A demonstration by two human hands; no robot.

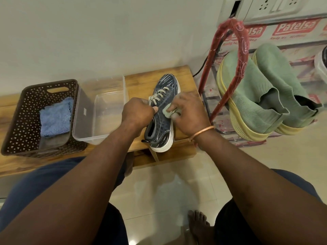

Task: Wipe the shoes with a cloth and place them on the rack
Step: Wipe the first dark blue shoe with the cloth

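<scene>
Navy patterned sneaker [163, 110], white sole, grey laces, upright.

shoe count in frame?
3: one dark blue lace-up sneaker on the wooden bench, two green knit shoes on the red rack. More may be hidden off-frame.

On the bench [141, 82] the basket [26, 110] sat at the left end with a folded cloth [55, 119] inside it, and the tub [106, 110] stood just to its right. Right of the tub lay the sneaker [167, 85], toe toward the wall, heel jutting over the near edge. The left hand [138, 112] was on its laces, and the right hand [187, 110] held a wiping cloth [168, 112] against its right side. Beyond the bench's right end stood the rack [243, 55] — a pair of shoes [265, 89] on it.
</scene>
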